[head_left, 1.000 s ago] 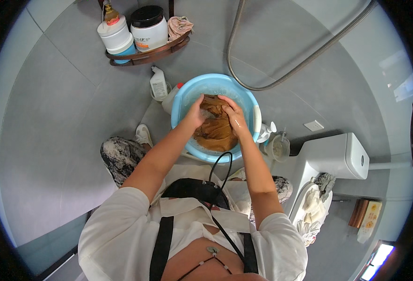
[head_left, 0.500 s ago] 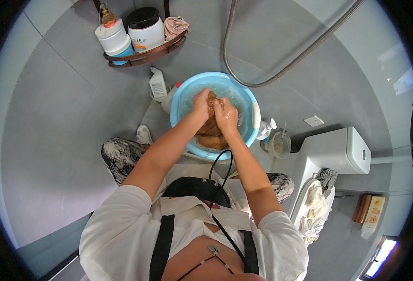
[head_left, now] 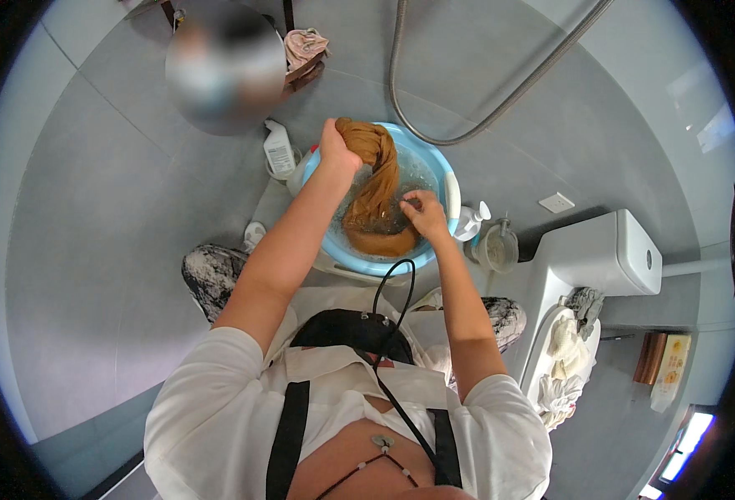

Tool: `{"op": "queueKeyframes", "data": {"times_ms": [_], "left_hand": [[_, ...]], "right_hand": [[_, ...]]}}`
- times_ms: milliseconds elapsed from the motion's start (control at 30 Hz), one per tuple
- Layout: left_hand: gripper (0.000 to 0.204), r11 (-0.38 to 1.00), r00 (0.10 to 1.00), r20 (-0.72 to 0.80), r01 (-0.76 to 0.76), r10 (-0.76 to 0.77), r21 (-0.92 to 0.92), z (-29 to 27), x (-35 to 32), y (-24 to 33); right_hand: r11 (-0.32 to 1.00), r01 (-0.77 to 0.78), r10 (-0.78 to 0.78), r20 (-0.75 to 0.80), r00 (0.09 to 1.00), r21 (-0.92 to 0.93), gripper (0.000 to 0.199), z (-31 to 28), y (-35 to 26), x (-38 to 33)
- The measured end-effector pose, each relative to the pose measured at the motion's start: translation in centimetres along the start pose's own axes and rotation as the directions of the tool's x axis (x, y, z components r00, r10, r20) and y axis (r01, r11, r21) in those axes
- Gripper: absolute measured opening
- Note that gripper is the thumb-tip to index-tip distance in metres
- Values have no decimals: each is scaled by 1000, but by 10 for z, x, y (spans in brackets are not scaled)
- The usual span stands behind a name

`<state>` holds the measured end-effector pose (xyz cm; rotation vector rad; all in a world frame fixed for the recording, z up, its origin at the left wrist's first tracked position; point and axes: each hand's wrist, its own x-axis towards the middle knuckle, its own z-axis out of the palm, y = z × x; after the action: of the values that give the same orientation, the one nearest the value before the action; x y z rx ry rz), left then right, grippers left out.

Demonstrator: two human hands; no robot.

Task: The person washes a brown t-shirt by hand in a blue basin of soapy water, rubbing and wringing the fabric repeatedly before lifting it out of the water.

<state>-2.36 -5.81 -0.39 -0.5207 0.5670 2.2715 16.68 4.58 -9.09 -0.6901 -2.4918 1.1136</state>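
Raised at the far left rim of a light blue basin [head_left: 326, 240], my left hand [head_left: 336, 152] is closed round a bunched brown cloth [head_left: 376, 179]. The wet cloth hangs down from it, and its lower part lies in the sudsy water [head_left: 417, 171] near the basin's front. My right hand [head_left: 426, 215] is above the water inside the right rim, beside the cloth and apart from it. Its fingers are loosely bent and somewhat apart, with nothing visible in them.
A white bottle [head_left: 278, 150] stands left of the basin, a white pump bottle [head_left: 470, 223] and a clear container [head_left: 498, 248] right of it. A shower hose [head_left: 500, 108] loops behind. Clothes [head_left: 569, 350] lie on the white toilet [head_left: 592, 254]. A blurred patch covers much of the corner shelf.
My left hand has risen toward the far left rim, pulling the brown cloth up into a long hanging bunch. My right hand has come off the cloth and moved right.
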Motion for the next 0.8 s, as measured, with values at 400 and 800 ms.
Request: {"op": "queueKeyframes", "data": {"times_ms": [400,800], "left_hand": [[43,996,995,52,92,-91,-20,31,-46,-4],[40,934,988,134,-116,74,339,-77,8,8]], "right_hand": [[825,-360,334,140,932,436,38,30,-36,20],[159,-121,152,97,984,980,32,-38,-66,46]]}}
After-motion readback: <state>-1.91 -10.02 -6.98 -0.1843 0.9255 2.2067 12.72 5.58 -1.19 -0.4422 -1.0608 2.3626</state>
